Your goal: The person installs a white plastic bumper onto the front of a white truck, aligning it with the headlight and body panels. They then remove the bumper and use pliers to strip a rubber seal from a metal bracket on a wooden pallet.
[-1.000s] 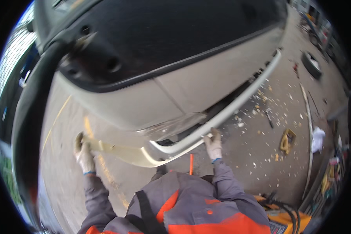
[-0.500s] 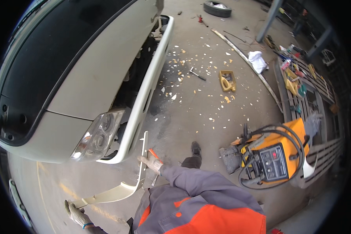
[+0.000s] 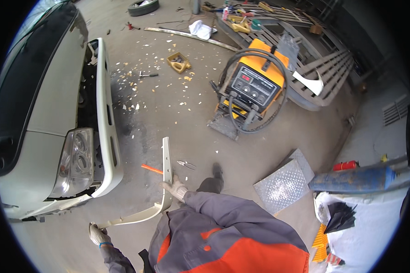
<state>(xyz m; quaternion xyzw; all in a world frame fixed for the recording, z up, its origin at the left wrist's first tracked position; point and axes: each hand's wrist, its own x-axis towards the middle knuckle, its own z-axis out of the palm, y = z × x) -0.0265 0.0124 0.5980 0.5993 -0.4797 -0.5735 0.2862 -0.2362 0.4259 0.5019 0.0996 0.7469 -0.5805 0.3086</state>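
Note:
Between my two gloved hands is a long cream-white curved vehicle trim piece (image 3: 136, 218), bent like an L with small holes along its upright arm. My left hand (image 3: 98, 235), in a pale work glove with a blue band at the wrist, is closed on its left end. My right hand (image 3: 176, 189), gloved too, grips the piece near its bend, some fingers hidden. Beside the upright arm, a thin orange item (image 3: 151, 169) shows, partly behind it. A pair of pliers (image 3: 187, 164) lies on the floor just beyond my right hand.
A white van (image 3: 41, 150) with a loose front bumper (image 3: 105, 104) stands at left. An orange welding machine (image 3: 255, 82) with looped cables is ahead right. Checker-plate sheets (image 3: 282, 186), a blue cylinder (image 3: 353, 180), a hammer (image 3: 149, 74), a cut yellow jug (image 3: 178, 63) and paint flakes surround me.
My view has turned right, so the van and welder sit further left. The trim piece stays in both hands; checker-plate sheets and the blue cylinder have come into sight.

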